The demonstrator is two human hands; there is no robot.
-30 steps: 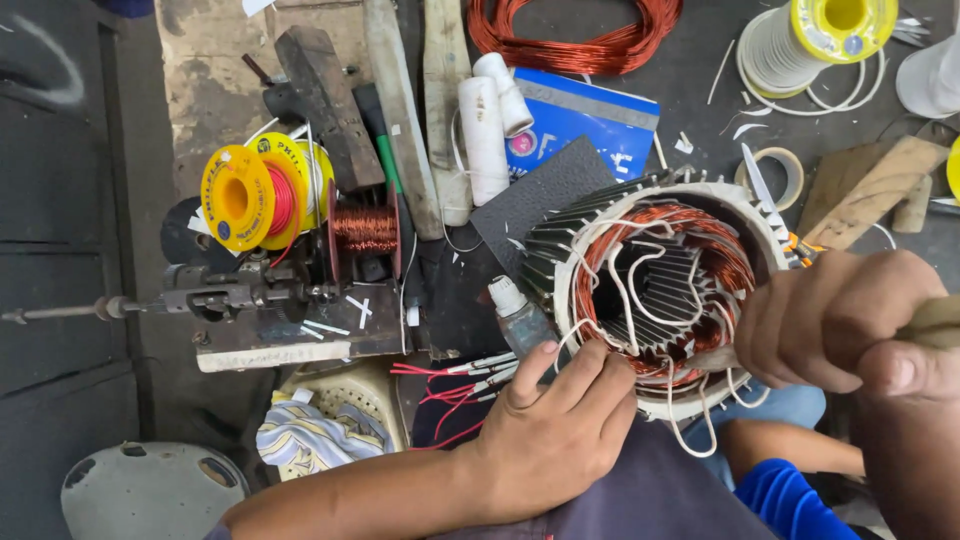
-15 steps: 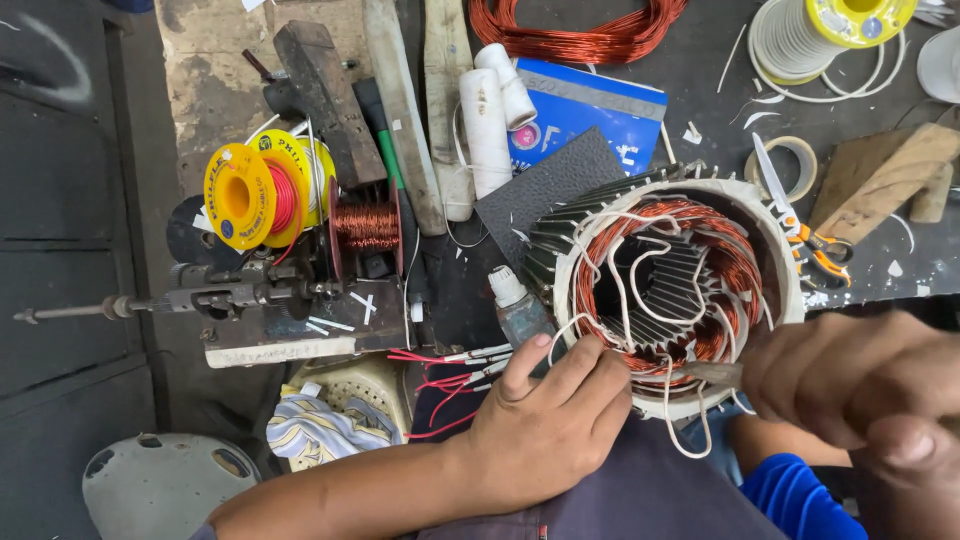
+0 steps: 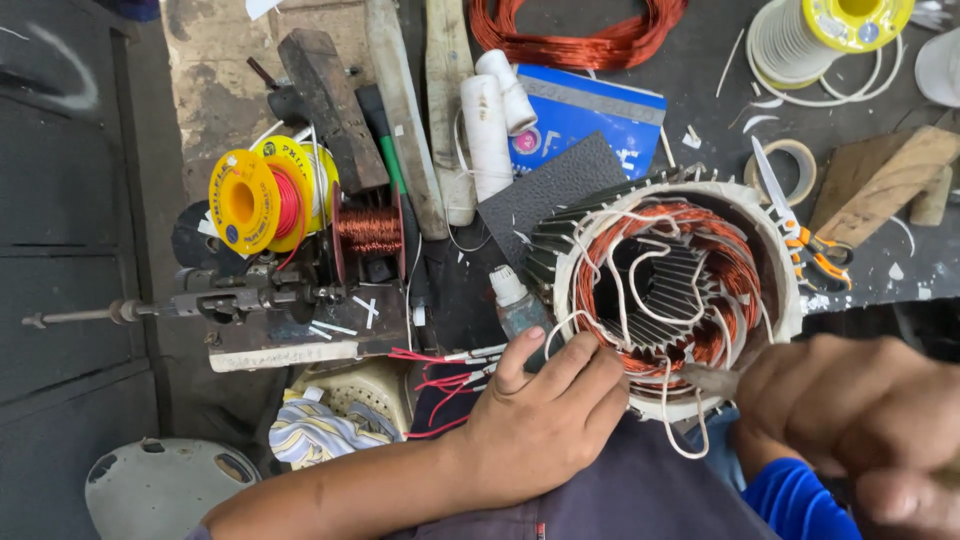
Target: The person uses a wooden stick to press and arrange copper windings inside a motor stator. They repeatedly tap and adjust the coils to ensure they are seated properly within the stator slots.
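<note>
A motor stator with copper windings and white sleeved leads lies tilted in my lap, against the bench edge. My left hand grips its near left rim, fingers laid over the windings. My right hand, blurred and close to the camera, is closed on a thin metal tool. The tool's tip points at the near side of the windings.
On the bench lie two yellow wire spools, a small copper spool on a hand-crank winder, a copper coil, orange-handled scissors, a tape roll, a blue box and a small bottle. Red wires trail by my left hand.
My right hand has come in from the right edge and down to the stator's near rim with the tool. My left hand has stayed on the stator.
</note>
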